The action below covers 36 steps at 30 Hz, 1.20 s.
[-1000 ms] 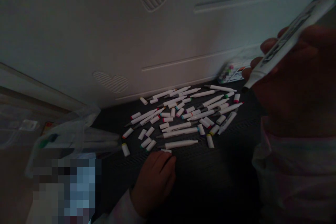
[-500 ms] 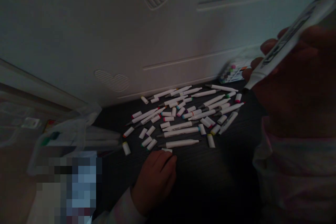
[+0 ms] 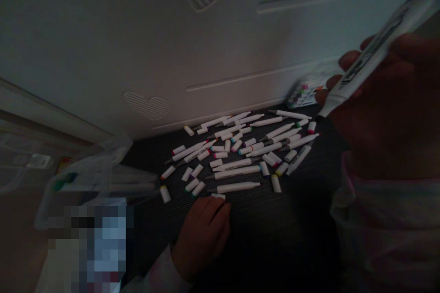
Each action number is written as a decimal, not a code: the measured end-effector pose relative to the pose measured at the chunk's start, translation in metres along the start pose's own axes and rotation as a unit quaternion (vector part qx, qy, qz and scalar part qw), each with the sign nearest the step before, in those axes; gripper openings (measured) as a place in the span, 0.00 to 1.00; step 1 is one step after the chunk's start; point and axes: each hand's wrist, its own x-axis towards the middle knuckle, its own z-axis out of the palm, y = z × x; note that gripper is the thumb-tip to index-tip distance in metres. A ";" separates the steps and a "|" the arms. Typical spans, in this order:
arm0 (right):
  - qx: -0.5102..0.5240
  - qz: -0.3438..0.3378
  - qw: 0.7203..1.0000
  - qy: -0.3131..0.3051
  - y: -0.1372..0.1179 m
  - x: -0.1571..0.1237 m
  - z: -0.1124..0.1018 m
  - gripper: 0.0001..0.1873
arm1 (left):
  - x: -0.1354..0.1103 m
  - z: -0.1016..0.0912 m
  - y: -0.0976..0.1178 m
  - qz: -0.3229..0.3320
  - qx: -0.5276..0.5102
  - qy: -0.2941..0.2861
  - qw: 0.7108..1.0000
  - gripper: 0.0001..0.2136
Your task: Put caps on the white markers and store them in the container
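On the right, my right hand (image 3: 388,82) is raised above the table with its fingers closed around a white marker (image 3: 373,57). Dark lettering runs along its barrel, and its lower end, with a dark tip, points down left. My left hand (image 3: 202,233) rests low in the middle with curled fingers. A small white marker cap (image 3: 218,196) peeks out at its fingertips, mostly hidden by them. Just beyond lies a loose uncapped marker (image 3: 239,187). Several more white markers (image 3: 233,165) and caps with coloured ends (image 3: 198,188) are scattered across the dark table.
A pale panel with raised heart shapes (image 3: 147,105) rises behind the markers. Against it at the right leans a clear pack of markers (image 3: 305,94). At the left stands a clear plastic case (image 3: 110,165) with markers inside, near a pixelated patch.
Both hands keep almost the same pose. The marker in my right hand has shifted very slightly left; the scattered markers and caps lie as before.
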 end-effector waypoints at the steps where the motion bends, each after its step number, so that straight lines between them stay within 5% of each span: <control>1: 0.012 0.013 1.000 -0.005 0.000 -0.001 0.000 0.15 | 0.000 0.000 0.000 0.000 0.000 0.000 1.000 0.09; 20: 0.017 0.021 0.999 -0.030 -0.002 -0.004 0.003 0.18 | -0.001 0.000 0.000 0.003 -0.001 -0.008 1.000 0.09; 36: 0.031 0.035 0.998 -0.046 -0.002 -0.004 0.001 0.16 | 0.004 -0.001 -0.002 -0.069 0.064 0.030 0.995 0.07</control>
